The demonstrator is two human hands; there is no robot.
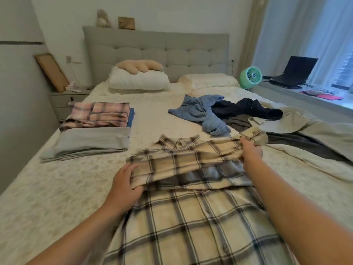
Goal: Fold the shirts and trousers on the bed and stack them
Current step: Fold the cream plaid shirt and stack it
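A cream plaid shirt [183, 217] lies buttons-up on the bed [47, 197] in front of me, its upper part raised off the rest. My left hand [125, 185] grips the shirt's left shoulder edge. My right hand [251, 151] grips the right shoulder edge, with the bunched cuff just beyond it. At the left lie a folded grey garment [89, 144] and, behind it, a folded pink plaid shirt [99, 115] on something blue. Unfolded blue denim [200, 111], a dark navy garment [248, 109] and a brown-grey one [238, 122] lie at the right.
A beige cover [315, 129] spreads over the bed's right side. Pillows [139, 80] sit by the padded headboard [156, 52]. A nightstand [65, 100] stands at the left. A green fan [250, 76] and a laptop [294, 71] stand on the window ledge.
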